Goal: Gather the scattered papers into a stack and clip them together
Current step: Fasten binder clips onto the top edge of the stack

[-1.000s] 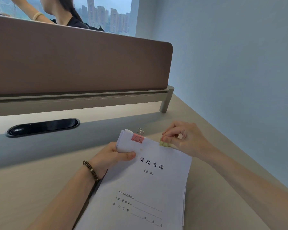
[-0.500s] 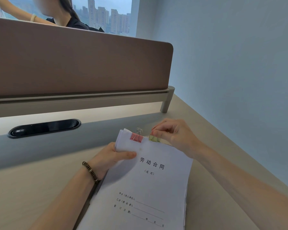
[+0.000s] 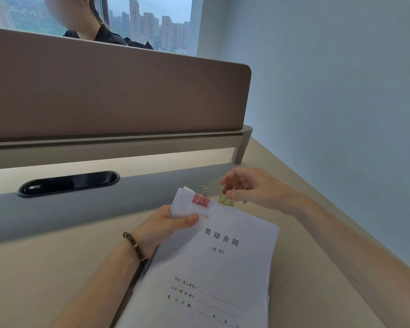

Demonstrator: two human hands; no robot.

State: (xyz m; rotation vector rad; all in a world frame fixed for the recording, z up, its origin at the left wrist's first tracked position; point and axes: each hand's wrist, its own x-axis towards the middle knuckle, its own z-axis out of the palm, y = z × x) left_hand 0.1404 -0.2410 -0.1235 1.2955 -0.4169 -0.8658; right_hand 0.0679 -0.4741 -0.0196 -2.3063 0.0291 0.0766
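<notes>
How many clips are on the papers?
2. A pink clip sits on the top edge of the papers, and a yellow clip is beside it, at the right hand. More could be hidden.

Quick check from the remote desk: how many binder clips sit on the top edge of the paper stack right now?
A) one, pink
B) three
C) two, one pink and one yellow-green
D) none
C: a pink clip and a yellow-green clip both sit on the top edge of the paper stack; the right hand is at the yellow-green one, and the left hand holds the stack's upper left corner.
</notes>
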